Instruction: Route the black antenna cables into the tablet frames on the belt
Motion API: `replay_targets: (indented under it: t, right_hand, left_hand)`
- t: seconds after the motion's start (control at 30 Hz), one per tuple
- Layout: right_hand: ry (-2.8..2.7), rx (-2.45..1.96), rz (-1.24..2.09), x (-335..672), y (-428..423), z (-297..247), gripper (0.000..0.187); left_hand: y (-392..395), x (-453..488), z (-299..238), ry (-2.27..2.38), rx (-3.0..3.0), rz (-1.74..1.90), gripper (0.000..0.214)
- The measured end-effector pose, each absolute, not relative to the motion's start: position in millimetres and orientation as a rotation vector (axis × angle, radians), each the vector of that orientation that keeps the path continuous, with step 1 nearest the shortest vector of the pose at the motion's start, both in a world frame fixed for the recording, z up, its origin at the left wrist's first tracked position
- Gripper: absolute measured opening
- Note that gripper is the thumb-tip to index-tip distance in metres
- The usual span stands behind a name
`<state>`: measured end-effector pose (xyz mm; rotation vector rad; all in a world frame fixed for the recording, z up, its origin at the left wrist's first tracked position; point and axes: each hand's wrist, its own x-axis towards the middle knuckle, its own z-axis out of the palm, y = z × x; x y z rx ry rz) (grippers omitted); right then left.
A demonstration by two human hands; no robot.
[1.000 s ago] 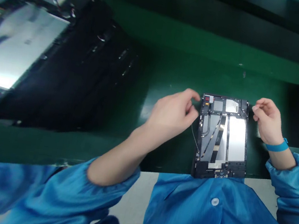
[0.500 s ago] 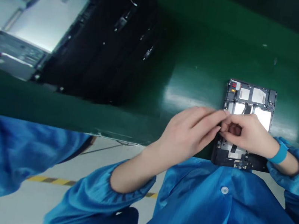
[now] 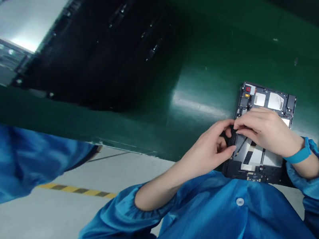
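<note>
An opened tablet [image 3: 248, 158] with its inner parts bare lies near the front edge of the green table [image 3: 201, 85]. My left hand [image 3: 211, 146] is at its left side, thumb on the rim and the other fingers bent against the edge, gripping it. Over the tablet's middle reaches my right hand [image 3: 264, 126], thumb and fingertips pinched close to the left rim, beside my left index finger. Whatever lies between those right fingertips is too small or hidden to make out. Dark flat cables show below the right hand, which covers the tablet's centre.
At the far left, a large blurred device with a silver inside [image 3: 40, 7] and a black frame [image 3: 96, 57] fills the table's corner. Another person's blue sleeve [image 3: 3, 167] is at lower left. Below the table edge, the floor carries a yellow-black stripe [image 3: 75, 190].
My hands have parted slightly; the left thumb has moved down the tablet's rim, away from the index finger. My right hand has turned flatter over the tablet. The view has shifted a little.
</note>
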<state>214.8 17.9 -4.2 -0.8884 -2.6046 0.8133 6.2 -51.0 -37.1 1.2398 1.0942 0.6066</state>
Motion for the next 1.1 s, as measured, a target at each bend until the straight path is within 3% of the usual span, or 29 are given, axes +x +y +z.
replay_targets:
  t: [0.43,0.7,1.1]
  right_hand:
    - [-2.58,-0.846,0.89,217.0,32.4,-15.3,0.018]
    - [-2.601,-0.839,0.958,216.3,37.1,-14.1,0.016]
    - [-2.592,-0.843,0.977,213.7,38.7,-15.2,0.018]
  left_hand:
    - [-50.4,7.6,-36.0,1.112,1.046,0.604,0.05]
    - [-33.2,15.8,-36.1,1.221,1.041,0.69,0.028]
    - [-25.0,12.1,-40.1,1.172,1.086,0.69,0.024]
